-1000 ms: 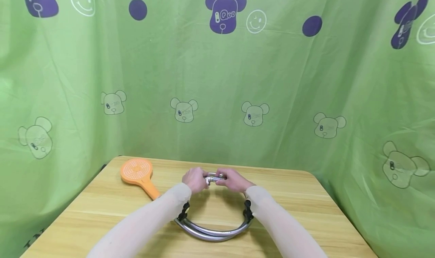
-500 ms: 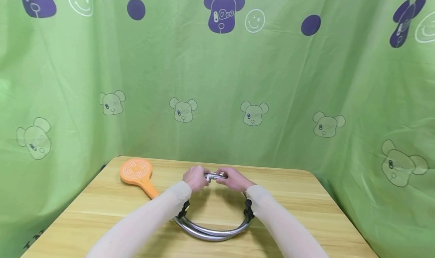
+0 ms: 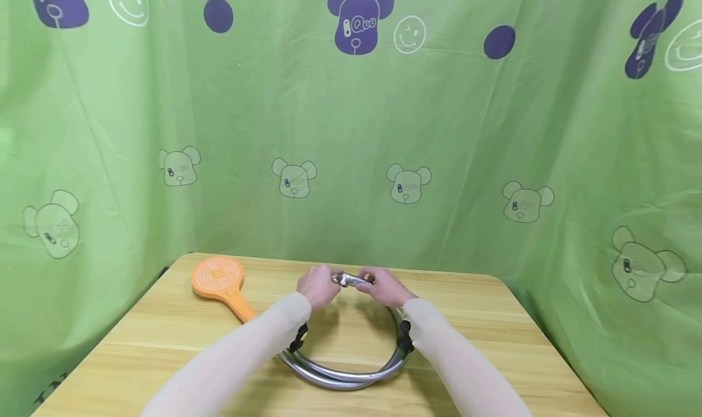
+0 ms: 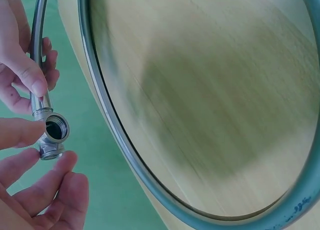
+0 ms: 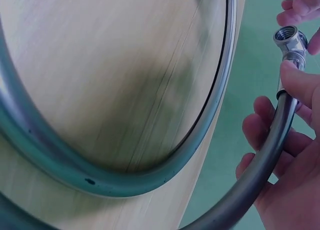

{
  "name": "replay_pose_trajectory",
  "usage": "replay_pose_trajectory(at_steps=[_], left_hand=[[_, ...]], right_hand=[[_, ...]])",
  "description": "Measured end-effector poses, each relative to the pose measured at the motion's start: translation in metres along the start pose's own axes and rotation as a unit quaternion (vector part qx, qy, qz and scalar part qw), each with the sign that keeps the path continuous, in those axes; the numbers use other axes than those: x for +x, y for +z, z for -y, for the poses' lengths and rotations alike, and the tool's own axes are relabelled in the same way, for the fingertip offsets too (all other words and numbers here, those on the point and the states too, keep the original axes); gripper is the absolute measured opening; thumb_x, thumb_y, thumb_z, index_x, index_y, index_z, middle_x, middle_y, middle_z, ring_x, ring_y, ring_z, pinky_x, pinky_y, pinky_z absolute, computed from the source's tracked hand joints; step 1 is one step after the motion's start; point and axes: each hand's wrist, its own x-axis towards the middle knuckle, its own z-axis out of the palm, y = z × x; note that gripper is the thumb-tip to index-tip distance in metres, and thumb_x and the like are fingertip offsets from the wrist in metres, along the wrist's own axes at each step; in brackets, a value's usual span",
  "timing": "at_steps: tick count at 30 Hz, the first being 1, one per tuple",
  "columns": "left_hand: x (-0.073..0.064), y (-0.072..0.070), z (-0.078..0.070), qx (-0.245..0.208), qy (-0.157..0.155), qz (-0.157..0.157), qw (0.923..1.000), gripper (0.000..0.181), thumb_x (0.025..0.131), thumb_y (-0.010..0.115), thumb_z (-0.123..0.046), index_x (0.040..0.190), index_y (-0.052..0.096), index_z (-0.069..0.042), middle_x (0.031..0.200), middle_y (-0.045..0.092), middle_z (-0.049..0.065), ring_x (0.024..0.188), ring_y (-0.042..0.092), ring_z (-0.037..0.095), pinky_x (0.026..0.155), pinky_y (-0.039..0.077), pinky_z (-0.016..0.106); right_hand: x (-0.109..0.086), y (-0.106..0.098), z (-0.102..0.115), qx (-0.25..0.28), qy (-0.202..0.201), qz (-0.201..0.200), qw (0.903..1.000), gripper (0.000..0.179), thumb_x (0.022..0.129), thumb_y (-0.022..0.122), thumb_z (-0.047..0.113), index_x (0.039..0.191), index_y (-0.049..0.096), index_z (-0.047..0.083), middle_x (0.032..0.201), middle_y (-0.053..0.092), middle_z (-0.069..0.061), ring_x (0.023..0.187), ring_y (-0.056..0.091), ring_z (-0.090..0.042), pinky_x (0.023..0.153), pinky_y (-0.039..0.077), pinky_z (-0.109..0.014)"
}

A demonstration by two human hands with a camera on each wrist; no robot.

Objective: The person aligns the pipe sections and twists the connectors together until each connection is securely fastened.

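Note:
My left hand pinches a small chrome pipe connector between thumb and fingers. Its threaded opening shows in both wrist views. My right hand grips the metal end of a grey shower hose, thumb lying along it. In the wrist views the hose end meets the connector; how far it is screwed in cannot be told. Both hands are raised above the far part of the table. The rest of the hose lies in loops below and between my forearms. An orange shower head lies face up to the left.
The wooden table reaches back to a green patterned curtain that hangs behind and on both sides. My left forearm covers the lower end of the shower head's handle. Black wrist straps sit close to the hose loops.
Both hands have risen slightly with the connector and hose end, and my right hand has shifted a little right. The connector now looks tilted, its hose side lower. The shower head stays put.

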Motion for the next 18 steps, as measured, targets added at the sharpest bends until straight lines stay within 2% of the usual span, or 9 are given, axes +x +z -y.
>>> replay_pose_trajectory(at_steps=[5,10,18], left_hand=[[-0.001,-0.002,-0.001,-0.003,0.002,-0.004,1.0,0.035,0.08,0.072,-0.013,0.114,0.077,-0.018,0.102,0.076,0.005,0.07,0.059,0.016,0.058,0.047,0.032],[-0.002,-0.003,0.001,-0.002,-0.006,0.005,1.0,0.029,0.08,0.073,-0.015,0.109,0.078,-0.014,0.104,0.076,0.005,0.075,0.06,0.015,0.062,0.048,0.031],[-0.004,-0.004,0.003,-0.002,-0.005,0.014,0.9999,0.027,0.081,0.075,-0.02,0.107,0.078,-0.014,0.098,0.074,0.003,0.074,0.057,0.014,0.062,0.047,0.031]], right_hand=[[0.0,-0.002,-0.007,-0.004,0.007,-0.024,0.9997,0.01,0.094,0.071,0.02,0.102,0.068,0.015,0.085,0.066,-0.003,0.07,0.054,-0.016,0.061,0.044,-0.03],[-0.001,-0.003,-0.012,-0.002,0.027,-0.046,0.9986,0.012,0.092,0.073,0.02,0.102,0.069,0.014,0.085,0.066,-0.003,0.073,0.055,-0.017,0.065,0.044,-0.032],[-0.002,-0.005,-0.022,0.003,0.071,-0.073,0.9948,0.014,0.09,0.075,0.02,0.101,0.069,0.013,0.076,0.06,-0.005,0.064,0.049,-0.017,0.056,0.041,-0.029]])
